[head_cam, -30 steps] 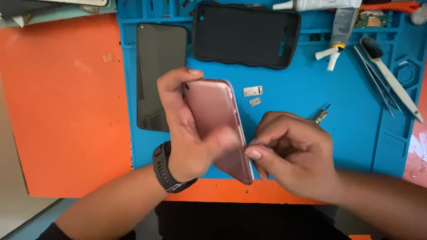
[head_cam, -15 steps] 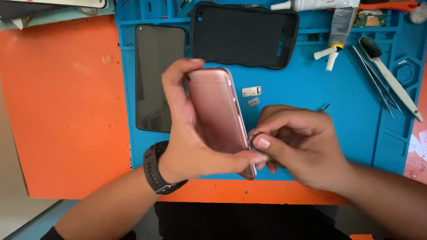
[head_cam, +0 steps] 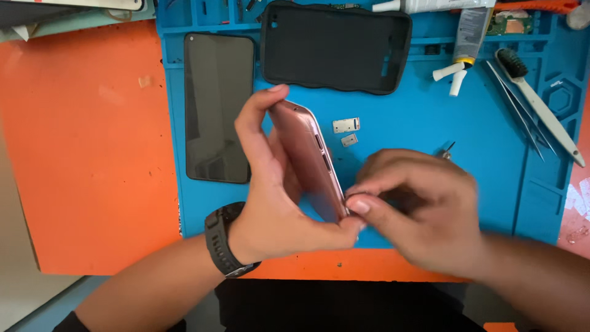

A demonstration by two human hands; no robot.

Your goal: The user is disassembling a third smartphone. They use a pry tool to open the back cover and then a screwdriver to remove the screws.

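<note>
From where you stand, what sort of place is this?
Most likely a phone repair bench. A blue work mat holds tweezers, a glue tube and a loose dark screen panel, while the left hand grips a pink phone.

At frame centre the left hand [head_cam: 276, 203] holds a phone [head_cam: 310, 163] on edge above the mat [head_cam: 399, 135]; the right hand [head_cam: 418, 209] meets its lower end. Left of them a second phone [head_cam: 218, 107] lies flat. A case [head_cam: 335, 46] lies behind, two small metal trays [head_cam: 346, 126] just right of the held phone, and tweezers [head_cam: 519, 107] at upper right.
</note>
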